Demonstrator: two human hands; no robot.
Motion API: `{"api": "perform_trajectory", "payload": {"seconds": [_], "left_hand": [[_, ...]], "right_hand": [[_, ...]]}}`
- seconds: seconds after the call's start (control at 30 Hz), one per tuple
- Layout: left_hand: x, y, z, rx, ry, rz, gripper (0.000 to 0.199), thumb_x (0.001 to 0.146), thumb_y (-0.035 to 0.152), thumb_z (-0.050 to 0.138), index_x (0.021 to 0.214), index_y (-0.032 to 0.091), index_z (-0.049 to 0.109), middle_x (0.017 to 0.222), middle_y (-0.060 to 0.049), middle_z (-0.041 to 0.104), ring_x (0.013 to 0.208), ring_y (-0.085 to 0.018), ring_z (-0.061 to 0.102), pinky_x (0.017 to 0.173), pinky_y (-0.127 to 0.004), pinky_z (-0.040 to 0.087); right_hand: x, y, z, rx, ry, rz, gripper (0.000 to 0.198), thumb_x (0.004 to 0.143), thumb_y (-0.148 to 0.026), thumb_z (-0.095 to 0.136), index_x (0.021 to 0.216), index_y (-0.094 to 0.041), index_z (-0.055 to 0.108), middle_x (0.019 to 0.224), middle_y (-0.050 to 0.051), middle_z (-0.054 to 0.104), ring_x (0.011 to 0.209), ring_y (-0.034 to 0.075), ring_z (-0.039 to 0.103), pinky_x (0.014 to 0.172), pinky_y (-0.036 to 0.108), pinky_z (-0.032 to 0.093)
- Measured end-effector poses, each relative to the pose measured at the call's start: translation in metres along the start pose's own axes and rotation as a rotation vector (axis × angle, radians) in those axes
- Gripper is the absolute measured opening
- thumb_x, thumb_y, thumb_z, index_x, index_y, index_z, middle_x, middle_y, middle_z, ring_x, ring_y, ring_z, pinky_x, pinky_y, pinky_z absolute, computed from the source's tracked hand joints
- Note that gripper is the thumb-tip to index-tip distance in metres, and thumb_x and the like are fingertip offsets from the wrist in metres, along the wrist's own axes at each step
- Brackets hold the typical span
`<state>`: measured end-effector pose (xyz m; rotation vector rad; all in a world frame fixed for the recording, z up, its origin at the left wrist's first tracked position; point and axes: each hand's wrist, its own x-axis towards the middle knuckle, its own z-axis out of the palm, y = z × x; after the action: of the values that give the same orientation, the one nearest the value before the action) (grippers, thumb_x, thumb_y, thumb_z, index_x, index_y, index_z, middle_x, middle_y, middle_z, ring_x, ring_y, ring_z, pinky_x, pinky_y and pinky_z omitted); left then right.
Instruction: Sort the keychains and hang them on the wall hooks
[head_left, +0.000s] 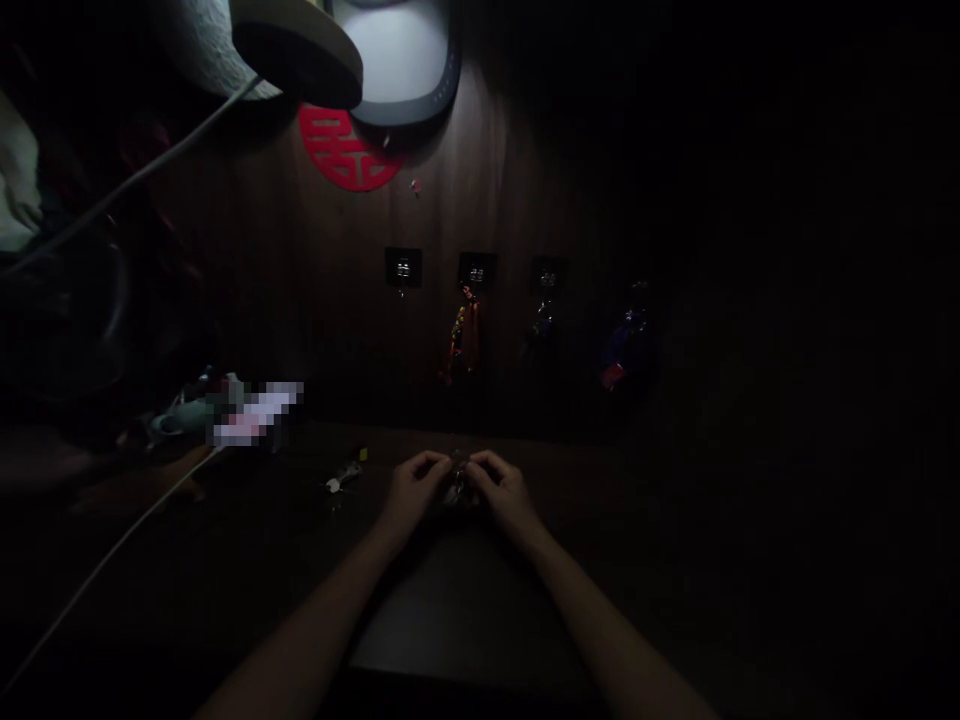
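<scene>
My left hand (418,487) and my right hand (500,490) meet above the dark wooden surface, thumbs and fingertips pinched. Between them is a bunch of keys (460,486), dim and partly covered by the fingers, so single keys are hard to make out. Both hands grip it from either side. Left of my left hand lies another set of keys (343,478), with a small yellow piece (363,454) beside it.
Hooks (403,268) line the wooden back panel; an orange-brown strap (469,335) and a bluish item (628,340) hang there. At left are a blurred bright object (259,414), a white cable (112,547) and another person's hand (176,480). A lamp (296,55) hangs above.
</scene>
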<state>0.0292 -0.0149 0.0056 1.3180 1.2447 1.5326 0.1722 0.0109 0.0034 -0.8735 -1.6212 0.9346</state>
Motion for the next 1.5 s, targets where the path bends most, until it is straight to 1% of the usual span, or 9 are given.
{"api": "perform_trajectory", "payload": {"seconds": [0.23,0.43,0.53,0.67,0.8,0.93,1.1,1.4,1.5], "left_hand": [[-0.003,0.002,0.000,0.091,-0.056,0.094,0.028,0.076,0.041,0.050,0.079,0.016,0.063,0.076,-0.002,0.066,0.075,-0.017,0.061,0.069,-0.024,0.046],[0.001,-0.013,-0.008,0.344,-0.021,0.210,0.026,0.080,0.038,0.043,0.086,0.019,0.061,0.084,-0.002,0.067,0.081,-0.017,0.062,0.074,-0.027,0.045],[0.006,-0.021,-0.011,0.454,-0.010,0.199,0.027,0.081,0.038,0.041,0.087,0.020,0.060,0.089,-0.003,0.067,0.085,-0.018,0.061,0.077,-0.028,0.044],[0.010,-0.025,-0.013,0.504,-0.044,0.141,0.031,0.082,0.041,0.037,0.087,0.020,0.060,0.089,-0.003,0.067,0.087,-0.019,0.062,0.078,-0.028,0.044],[0.010,-0.026,-0.013,0.529,-0.084,0.116,0.032,0.082,0.042,0.035,0.086,0.020,0.059,0.090,-0.003,0.068,0.087,-0.018,0.062,0.078,-0.027,0.043],[0.009,-0.024,-0.013,0.542,-0.114,0.096,0.030,0.081,0.041,0.037,0.084,0.021,0.060,0.090,-0.003,0.068,0.089,-0.019,0.062,0.077,-0.025,0.043],[0.009,-0.023,-0.013,0.528,-0.132,0.098,0.027,0.081,0.038,0.039,0.083,0.021,0.060,0.092,-0.004,0.068,0.091,-0.019,0.061,0.077,-0.026,0.042],[0.010,-0.028,-0.012,0.563,-0.125,0.101,0.028,0.083,0.037,0.038,0.085,0.022,0.061,0.091,-0.004,0.068,0.090,-0.019,0.060,0.075,-0.025,0.041],[0.011,-0.029,-0.012,0.592,-0.119,0.089,0.029,0.083,0.038,0.037,0.086,0.021,0.061,0.092,-0.004,0.068,0.091,-0.019,0.060,0.075,-0.026,0.041]], "right_hand": [[0.001,-0.007,-0.008,-0.074,0.118,-0.101,0.019,0.077,-0.037,0.052,0.077,-0.020,0.061,0.076,0.000,0.061,0.076,0.016,0.057,0.070,0.026,0.042],[0.008,-0.005,-0.020,-0.120,0.220,-0.162,0.020,0.079,-0.037,0.050,0.078,-0.020,0.060,0.075,0.001,0.061,0.075,0.016,0.057,0.069,0.026,0.042],[0.014,-0.007,-0.029,-0.123,0.285,-0.169,0.022,0.079,-0.039,0.050,0.078,-0.020,0.059,0.074,0.000,0.061,0.072,0.016,0.057,0.067,0.026,0.043],[0.026,-0.017,-0.046,-0.157,0.371,-0.191,0.024,0.078,-0.042,0.050,0.077,-0.020,0.059,0.071,0.000,0.061,0.069,0.016,0.057,0.065,0.026,0.043],[0.046,-0.031,-0.068,-0.161,0.460,-0.224,0.026,0.077,-0.044,0.050,0.076,-0.020,0.058,0.065,-0.001,0.060,0.064,0.015,0.055,0.061,0.026,0.043],[0.075,-0.050,-0.089,-0.161,0.528,-0.277,0.025,0.075,-0.043,0.052,0.075,-0.019,0.056,0.067,0.000,0.059,0.064,0.015,0.054,0.062,0.027,0.043],[0.114,-0.078,-0.106,-0.212,0.595,-0.351,0.022,0.074,-0.041,0.050,0.070,-0.019,0.053,0.065,-0.001,0.057,0.064,0.014,0.053,0.062,0.027,0.042],[0.167,-0.104,-0.114,-0.223,0.607,-0.344,0.012,0.071,-0.028,0.051,0.063,-0.019,0.051,0.057,-0.002,0.054,0.059,0.014,0.051,0.061,0.028,0.043],[0.178,-0.106,-0.113,-0.211,0.628,-0.300,0.010,0.069,-0.024,0.051,0.060,-0.018,0.052,0.054,-0.003,0.052,0.056,0.013,0.051,0.058,0.027,0.042]]}}
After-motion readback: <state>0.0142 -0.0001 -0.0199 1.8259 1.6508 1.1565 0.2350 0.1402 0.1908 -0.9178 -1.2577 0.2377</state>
